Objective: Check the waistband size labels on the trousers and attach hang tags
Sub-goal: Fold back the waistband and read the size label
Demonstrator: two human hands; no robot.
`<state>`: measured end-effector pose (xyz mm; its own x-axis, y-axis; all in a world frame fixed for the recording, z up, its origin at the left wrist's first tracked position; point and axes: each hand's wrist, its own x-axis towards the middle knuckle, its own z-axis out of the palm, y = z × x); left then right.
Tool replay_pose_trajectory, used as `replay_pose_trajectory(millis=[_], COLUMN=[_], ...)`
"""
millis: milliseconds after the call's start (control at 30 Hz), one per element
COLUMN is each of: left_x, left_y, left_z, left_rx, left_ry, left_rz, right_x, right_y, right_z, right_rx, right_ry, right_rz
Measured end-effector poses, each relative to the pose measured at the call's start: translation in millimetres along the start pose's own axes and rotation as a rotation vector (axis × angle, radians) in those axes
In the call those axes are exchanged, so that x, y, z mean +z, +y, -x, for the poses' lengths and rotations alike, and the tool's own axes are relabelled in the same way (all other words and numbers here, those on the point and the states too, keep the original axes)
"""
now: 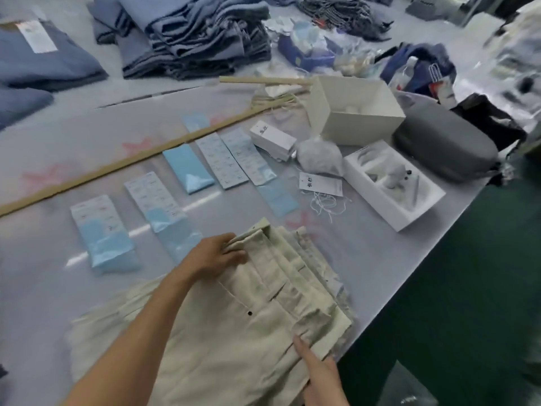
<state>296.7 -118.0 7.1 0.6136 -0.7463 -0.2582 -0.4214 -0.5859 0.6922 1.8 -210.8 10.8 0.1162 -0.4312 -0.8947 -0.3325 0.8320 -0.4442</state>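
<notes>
The right hand [320,376] lies nearest, its straight forefinger pressing the near waistband corner of the cream trousers [234,332], grip released. The trousers lie stacked at the bench [58,159] edge. The left hand [216,256] pinches the far waistband corner. Beyond lie a hang tag [321,184] with loose string and sticker sheets [218,159].

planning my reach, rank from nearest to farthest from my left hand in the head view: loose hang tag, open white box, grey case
From the left hand:
1. loose hang tag, up and right, strings beside it.
2. open white box, farther back, right.
3. grey case, far right by the table edge.
</notes>
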Motion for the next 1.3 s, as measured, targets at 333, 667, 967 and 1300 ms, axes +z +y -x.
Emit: replay_pose_trajectory(millis=[333,667,967,1300], left_x=[47,33,-13,9], left_y=[28,65,46,103], left_z=[-4,-22,72,46], left_rx=[0.181,0.331,0.199,0.233], left_ry=[0.237,0.000,-0.177,-0.187], left_rz=[-0.369,-0.777,-0.389,-0.402], right_x=[-35,-8,-33,-39], right_y=[-50,-95,-75,-54], right_z=[-6,-29,-5,1], right_rx=[-0.760,-1.041,-1.277,-1.179], right_ry=[0.289,0.163,-0.204,-0.260], right_rz=[0.555,1.511,1.238,0.704])
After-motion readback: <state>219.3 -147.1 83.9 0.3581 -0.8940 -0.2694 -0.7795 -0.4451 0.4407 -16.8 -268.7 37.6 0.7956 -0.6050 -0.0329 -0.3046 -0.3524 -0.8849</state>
